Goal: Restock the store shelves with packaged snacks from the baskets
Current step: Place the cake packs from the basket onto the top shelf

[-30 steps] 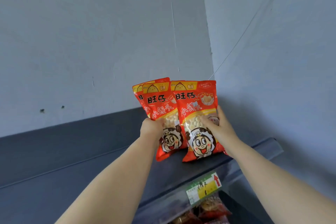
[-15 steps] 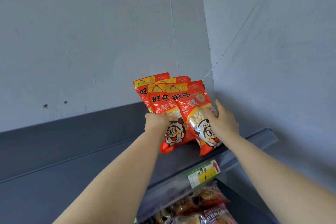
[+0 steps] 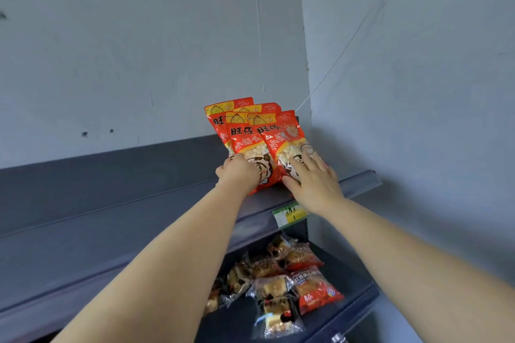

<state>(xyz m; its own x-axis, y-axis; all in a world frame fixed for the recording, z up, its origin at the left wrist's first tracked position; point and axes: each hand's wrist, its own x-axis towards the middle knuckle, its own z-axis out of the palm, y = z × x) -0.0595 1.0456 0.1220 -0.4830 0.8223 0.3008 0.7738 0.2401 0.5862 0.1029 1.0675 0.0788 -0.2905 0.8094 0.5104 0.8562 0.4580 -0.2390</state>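
Settling red plastic snack bags [image 3: 252, 142] on the dark grey metal shelf [image 3: 167, 203]: left hand [image 3: 238, 174] grip clamped on one, right hand [image 3: 313, 181] grip apart, lying flat, so next I'd just ease off gently.

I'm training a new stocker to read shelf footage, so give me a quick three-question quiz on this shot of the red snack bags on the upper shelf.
1. True or false: the red snack bags stand at the left end of the upper shelf.
2. What lies on the lower shelf? A) wrapped cakes B) bottles C) cans
3. Fill in: the ___ hand lies flat, fingers spread, on the front bag.
Key: 1 false, they stand at the right end, by the wall corner. 2 A. 3 right hand.
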